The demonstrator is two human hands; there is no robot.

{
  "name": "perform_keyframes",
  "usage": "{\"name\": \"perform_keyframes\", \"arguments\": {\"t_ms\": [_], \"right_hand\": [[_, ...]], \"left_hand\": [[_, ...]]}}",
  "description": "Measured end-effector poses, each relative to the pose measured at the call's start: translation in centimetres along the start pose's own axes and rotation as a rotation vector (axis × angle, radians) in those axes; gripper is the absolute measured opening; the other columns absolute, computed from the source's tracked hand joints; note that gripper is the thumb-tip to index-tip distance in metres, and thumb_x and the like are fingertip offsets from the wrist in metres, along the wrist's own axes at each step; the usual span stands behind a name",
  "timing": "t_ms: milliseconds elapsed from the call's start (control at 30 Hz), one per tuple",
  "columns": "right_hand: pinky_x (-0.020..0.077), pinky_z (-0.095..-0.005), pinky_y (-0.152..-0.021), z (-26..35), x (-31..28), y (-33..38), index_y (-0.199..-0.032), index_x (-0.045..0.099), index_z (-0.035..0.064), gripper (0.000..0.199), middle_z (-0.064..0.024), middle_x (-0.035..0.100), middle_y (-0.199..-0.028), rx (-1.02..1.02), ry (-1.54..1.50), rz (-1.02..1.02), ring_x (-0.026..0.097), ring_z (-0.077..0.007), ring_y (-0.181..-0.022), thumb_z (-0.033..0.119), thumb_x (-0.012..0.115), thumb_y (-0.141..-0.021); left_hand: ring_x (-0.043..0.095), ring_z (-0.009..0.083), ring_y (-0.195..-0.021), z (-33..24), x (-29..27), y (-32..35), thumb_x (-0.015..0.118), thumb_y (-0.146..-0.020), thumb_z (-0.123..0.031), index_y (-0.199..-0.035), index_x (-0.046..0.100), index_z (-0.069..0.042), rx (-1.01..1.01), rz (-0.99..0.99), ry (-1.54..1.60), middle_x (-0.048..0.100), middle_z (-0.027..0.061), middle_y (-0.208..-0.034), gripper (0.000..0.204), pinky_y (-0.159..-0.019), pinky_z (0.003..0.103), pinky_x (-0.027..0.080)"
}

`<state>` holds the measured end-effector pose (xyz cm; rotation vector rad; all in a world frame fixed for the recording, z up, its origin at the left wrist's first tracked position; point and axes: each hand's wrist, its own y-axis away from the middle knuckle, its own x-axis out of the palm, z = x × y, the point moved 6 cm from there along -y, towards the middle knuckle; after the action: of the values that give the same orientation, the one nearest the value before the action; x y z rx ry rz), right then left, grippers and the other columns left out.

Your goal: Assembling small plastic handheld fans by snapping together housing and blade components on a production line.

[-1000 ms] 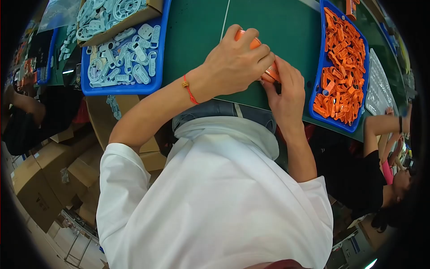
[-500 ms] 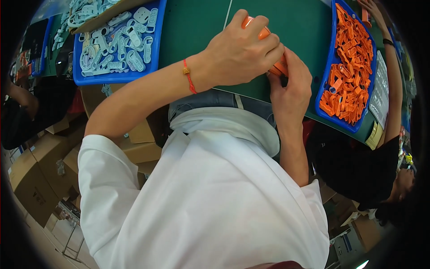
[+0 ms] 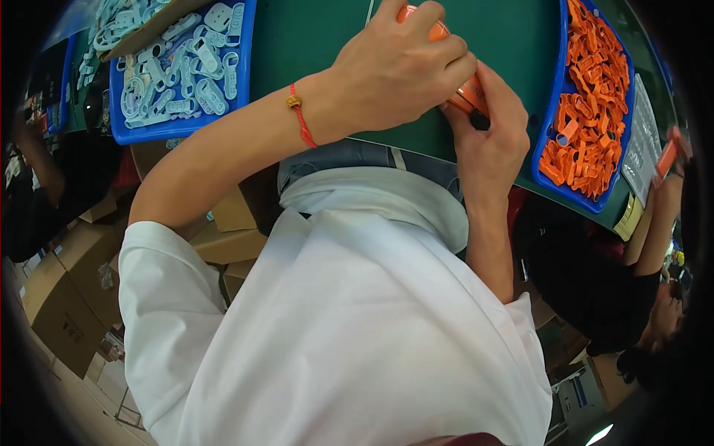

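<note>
Since half a second ago the hands and trays are seen shifted toward the upper edge. At left, brown cardboard boxes (image 3: 52, 312) are stacked on the floor; a blue tray (image 3: 178, 128) of pale blue parts is set on the green desk (image 3: 513, 44). The left hand (image 3: 398, 70) is closed over an orange part (image 3: 465, 93), pinched from below by the right hand (image 3: 487, 141). A blue tray of orange parts (image 3: 547, 141) and a white label sheet (image 3: 641, 141) are placed rightward.

Single head-mounted fisheye view. It looks steeply down from close above the person's white shirt (image 3: 349, 327) toward the green worktop (image 3: 513, 37) at the top edge. Straight edges bend near the rim.
</note>
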<state>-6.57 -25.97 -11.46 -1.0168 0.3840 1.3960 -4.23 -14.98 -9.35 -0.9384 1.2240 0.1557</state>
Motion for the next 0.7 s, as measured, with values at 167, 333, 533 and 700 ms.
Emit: {"name": "perform_keyframes", "arguments": {"t_ms": [167, 333, 533, 700], "right_hand": [[0.0457, -0.0320, -0.083, 0.2, -0.4, -1.0, -0.114, 0.056, 0.0029, 0.046, -0.0119, 0.058, -0.108, -0.104, 0.067, 0.155, 0.057, -0.0244, -0.097, 0.003, 0.070, -0.070], [0.0464, -0.0246, -0.069, -1.7, -0.4, -1.0, -0.121, 0.049, -0.0010, 0.047, -0.0055, 0.058, -0.101, 0.452, -0.674, 0.271, 0.057, -0.0134, -0.089, 0.003, 0.063, -0.076], [0.0487, -0.0220, -0.072, -1.4, 0.5, -1.8, -0.126, 0.043, -0.0021, 0.053, -0.0046, 0.057, -0.105, 0.595, -1.115, 0.324, 0.057, -0.0118, -0.093, 0.012, 0.066, -0.080], [0.0425, -0.0302, -0.090, 0.1, -3.6, -4.6, -0.124, 0.048, 0.0016, 0.045, -0.0092, 0.048, -0.123, 0.055, -0.489, 0.257, 0.050, -0.0219, -0.110, 0.010, 0.060, -0.082]], "left_hand": [[0.048, 0.0257, -0.104, 0.1, -0.3, 0.1, 0.073, -0.061, -0.019, -0.106, 0.057, -0.010, -0.088, 0.141, 0.028, 0.055, 0.0026, -0.108, 0.048, -0.088, 0.038, 0.040], [0.036, 0.0284, -0.121, 2.5, -1.8, 3.8, 0.075, -0.072, -0.022, -0.136, 0.024, -0.004, -0.811, -0.485, 0.956, 0.028, 0.0180, -0.134, 0.083, -0.102, 0.041, 0.029], [0.048, 0.0169, -0.105, -1.7, 2.2, 1.5, 0.064, -0.084, -0.030, -0.135, 0.023, -0.002, -0.948, -0.334, 1.908, 0.045, 0.0103, -0.116, 0.071, -0.084, 0.030, 0.046], [0.057, 0.0120, -0.075, 0.8, 2.0, -1.3, 0.060, -0.084, -0.020, -0.118, 0.038, -0.002, -1.005, -0.052, 1.782, 0.054, 0.0078, -0.092, 0.044, -0.055, 0.025, 0.048]]}}
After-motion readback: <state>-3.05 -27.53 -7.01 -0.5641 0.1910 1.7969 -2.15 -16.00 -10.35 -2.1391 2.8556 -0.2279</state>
